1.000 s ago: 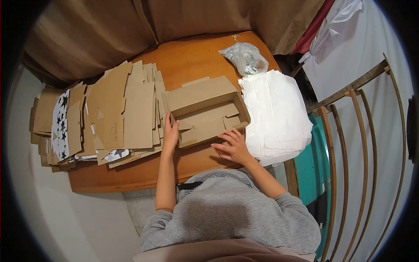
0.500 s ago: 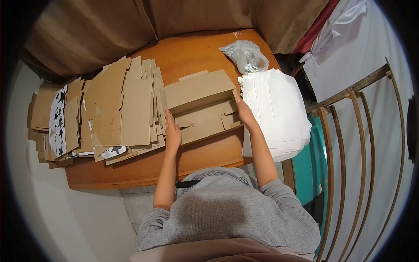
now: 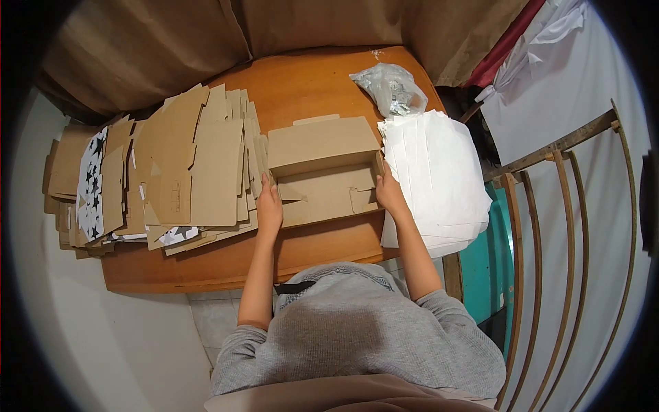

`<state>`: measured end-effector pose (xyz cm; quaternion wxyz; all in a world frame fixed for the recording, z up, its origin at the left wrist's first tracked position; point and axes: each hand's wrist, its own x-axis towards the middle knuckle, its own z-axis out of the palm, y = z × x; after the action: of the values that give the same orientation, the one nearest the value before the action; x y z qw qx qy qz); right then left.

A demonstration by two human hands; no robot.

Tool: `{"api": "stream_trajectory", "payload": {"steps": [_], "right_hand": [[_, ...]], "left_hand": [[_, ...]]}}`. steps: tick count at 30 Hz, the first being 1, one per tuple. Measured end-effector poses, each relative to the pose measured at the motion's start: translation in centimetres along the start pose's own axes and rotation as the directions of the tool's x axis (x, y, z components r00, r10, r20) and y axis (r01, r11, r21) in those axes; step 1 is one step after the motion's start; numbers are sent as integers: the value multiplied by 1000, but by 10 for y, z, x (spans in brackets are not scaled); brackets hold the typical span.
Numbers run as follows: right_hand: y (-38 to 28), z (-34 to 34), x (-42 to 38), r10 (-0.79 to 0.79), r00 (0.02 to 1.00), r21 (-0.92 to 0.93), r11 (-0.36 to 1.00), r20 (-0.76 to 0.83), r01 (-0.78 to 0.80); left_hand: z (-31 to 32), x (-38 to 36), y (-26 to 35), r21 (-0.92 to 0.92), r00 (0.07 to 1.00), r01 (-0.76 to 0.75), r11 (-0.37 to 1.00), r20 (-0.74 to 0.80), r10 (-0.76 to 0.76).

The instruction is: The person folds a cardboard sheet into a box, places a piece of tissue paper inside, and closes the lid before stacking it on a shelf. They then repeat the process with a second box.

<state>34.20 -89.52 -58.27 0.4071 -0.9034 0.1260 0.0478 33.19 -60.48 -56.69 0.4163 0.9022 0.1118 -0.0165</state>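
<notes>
An open brown cardboard box (image 3: 322, 189) lies on the wooden table in front of me, its lid panel raised on the far side. Slotted flaps show inside at both ends. My left hand (image 3: 269, 206) holds the box's left end, thumb near the top edge. At the right end, my right hand (image 3: 390, 191) grips the side wall, with fingers partly hidden behind it. The box sits between a pile of flat cardboard (image 3: 217, 165) and a stack of white sheets (image 3: 439, 182).
The orange-brown wooden table (image 3: 302, 75) has a clear plastic bag (image 3: 393, 89) of small items at the back right. Star-patterned pieces (image 3: 91, 189) lie among the cardboard at left. A wooden rack (image 3: 570, 240) stands at right, and brown curtains (image 3: 316, 24) hang behind.
The box has turned slightly, so its near edge lies more level across the table. My right hand has moved a little nearer to me along the box's end.
</notes>
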Motion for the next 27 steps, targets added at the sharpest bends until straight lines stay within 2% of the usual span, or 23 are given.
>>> {"api": "stream_trajectory", "payload": {"steps": [2, 3, 4, 6, 8, 10, 13, 15, 20, 21, 22, 26, 27], "right_hand": [[13, 5, -1, -282, 944, -94, 959, -170, 269], [8, 2, -5, -280, 944, -95, 959, -172, 267], [-3, -4, -12, -246, 956, -94, 968, -158, 233], [-15, -3, -23, -206, 968, -92, 977, -146, 194], [-21, 5, -30, -171, 969, -188, 973, -179, 136], [-23, 5, -29, -153, 971, -248, 963, -185, 105], [-17, 10, -26, -200, 956, -330, 936, -216, 122], [-12, 14, -24, -342, 889, -450, 874, -304, 182], [-12, 11, -25, -287, 915, -367, 914, -285, 172], [-13, 10, -26, -285, 919, -359, 916, -273, 178], [-15, 10, -26, -271, 918, -353, 922, -290, 161], [-14, 11, -29, -258, 911, -311, 937, -321, 156], [-13, 11, -28, -268, 906, -324, 933, -327, 159]], "left_hand": [[5, 1, -2, 41, 999, 23, 999, 33, -24], [14, 3, -12, 77, 985, -137, 988, -95, 144], [18, 2, -13, 131, 927, -286, 949, -211, 309], [24, -4, -9, 160, 939, -263, 951, -181, 291], [24, -10, 3, 190, 948, -246, 951, -156, 276], [22, -13, 11, 297, 977, -138, 945, -118, 180], [22, -14, 14, 345, 977, -125, 930, -123, 176], [21, -15, 15, 346, 977, -127, 930, -118, 178], [24, -13, 9, 350, 963, -181, 919, -128, 238], [21, -14, 12, 331, 972, -164, 929, -108, 210], [19, -15, 14, 313, 979, -148, 938, -84, 183], [18, -13, 13, 283, 959, -243, 928, -75, 274], [17, -13, 13, 258, 964, -232, 938, -67, 257]]}}
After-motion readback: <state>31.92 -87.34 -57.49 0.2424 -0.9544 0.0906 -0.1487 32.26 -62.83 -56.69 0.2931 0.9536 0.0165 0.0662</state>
